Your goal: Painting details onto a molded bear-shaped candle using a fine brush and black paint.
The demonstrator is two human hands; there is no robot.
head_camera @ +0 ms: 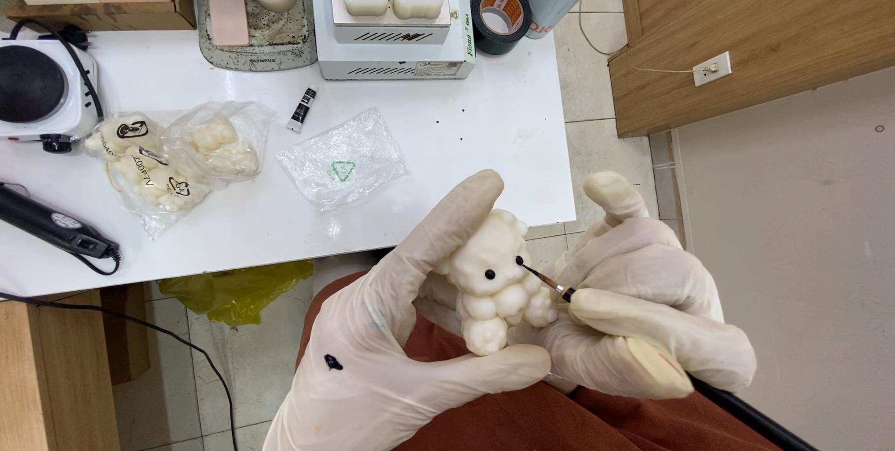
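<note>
My left hand (392,339), in a cream rubber glove with a black paint spot, grips a small white bear-shaped figure (492,285) between thumb and fingers, above my lap. The figure has two black dot eyes. A fine paintbrush (545,281) sits in my gloved right hand (643,311), its dark tip touching the figure's face beside the right eye. The brush's black handle runs out toward the lower right.
A white table (466,134) holds plastic bags with more white figures (177,157), an empty clear bag (343,170), a small black paint tube (302,109), a hotplate (37,88), a white device with moulds (392,22) and tape rolls (501,15). A yellow bag (233,288) lies under the table.
</note>
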